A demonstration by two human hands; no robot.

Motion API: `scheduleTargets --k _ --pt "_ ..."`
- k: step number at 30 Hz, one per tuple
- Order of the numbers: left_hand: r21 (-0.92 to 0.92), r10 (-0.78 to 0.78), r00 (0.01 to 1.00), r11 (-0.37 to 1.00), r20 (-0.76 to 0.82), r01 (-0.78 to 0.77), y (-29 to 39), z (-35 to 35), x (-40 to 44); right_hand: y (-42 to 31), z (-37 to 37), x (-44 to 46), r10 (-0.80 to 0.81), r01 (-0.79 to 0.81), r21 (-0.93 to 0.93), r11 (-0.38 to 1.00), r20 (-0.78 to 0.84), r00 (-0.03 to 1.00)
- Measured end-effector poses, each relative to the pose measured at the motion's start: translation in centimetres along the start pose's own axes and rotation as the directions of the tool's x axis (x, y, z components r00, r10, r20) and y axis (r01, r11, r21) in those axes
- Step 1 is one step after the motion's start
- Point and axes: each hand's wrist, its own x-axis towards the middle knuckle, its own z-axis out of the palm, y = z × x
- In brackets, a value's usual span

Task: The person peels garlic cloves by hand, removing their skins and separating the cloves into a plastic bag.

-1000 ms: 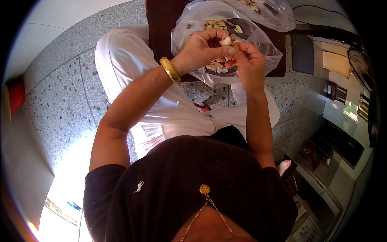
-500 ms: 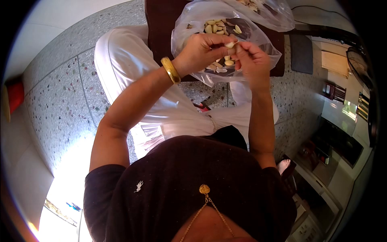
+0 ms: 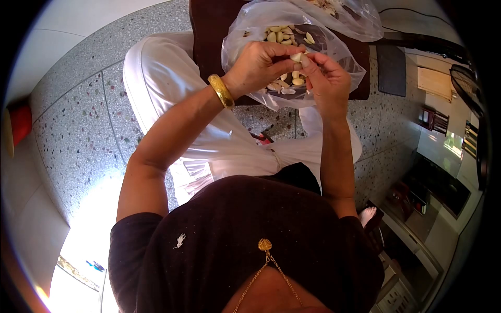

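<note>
A pale garlic clove (image 3: 296,57) is pinched between the fingertips of my left hand (image 3: 258,61), which comes in from the left with a gold bangle on the wrist. My right hand (image 3: 332,83) meets it from the other side, thumb and fingers closed on the clove's right end. Below both hands lies an open clear plastic bag (image 3: 233,47) holding several peeled cloves (image 3: 279,35) and loose papery skins (image 3: 272,87). My fingers hide part of the bag's contents.
The bag rests on a dark brown low table (image 3: 206,31). A second plastic bag (image 3: 360,23) with skins lies behind it. My white trousers (image 3: 156,73) flank the table on a speckled floor (image 3: 78,125). A fan (image 3: 464,86) stands at right.
My right thumb has shifted up and left against the clove, and its fingers have drawn closer to it. My left hand has hardly moved.
</note>
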Motion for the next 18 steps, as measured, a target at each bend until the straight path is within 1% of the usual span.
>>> scheduleTargets --k 2,3,5,6,9,12,15,18 --pt "0.026 0.017 1.0 1.0 -0.001 -0.017 0.28 -0.18 0.05 -0.02 0.13 0.05 0.006 -0.006 0.04 0.999 -0.01 1.0" --pt "0.038 0.025 1.0 0.999 -0.001 -0.025 0.37 -0.25 0.03 -0.01 0.1 0.06 0.005 -0.005 0.028 1.0 -0.012 1.0" --pt "0.057 -0.015 1.0 0.998 -0.004 0.015 0.35 -0.34 0.01 0.01 0.02 0.11 0.002 -0.002 0.004 1.0 -0.016 1.0" --pt "0.068 -0.036 0.999 0.997 -0.007 0.036 0.34 -0.4 -0.01 0.0 0.12 0.08 -0.001 0.002 0.03 1.0 -0.012 1.0" --pt "0.026 -0.116 0.993 0.993 -0.004 0.116 0.09 -0.42 -0.15 0.06 0.35 0.03 -0.004 0.004 0.085 0.996 -0.006 1.0" --pt "-0.033 -0.103 0.994 0.994 -0.018 0.103 0.27 -0.29 -0.16 0.25 0.25 -0.04 0.006 -0.005 0.094 0.996 -0.006 1.0" --pt "-0.058 -0.127 0.992 0.99 -0.003 0.127 0.14 -0.26 -0.18 -0.09 0.22 -0.15 0.015 -0.014 0.099 0.995 -0.004 1.0" --pt "-0.009 -0.178 0.983 0.984 0.034 0.178 0.4 -0.33 -0.28 0.16 -0.12 -0.14 0.03 -0.03 0.079 0.996 -0.002 1.0"
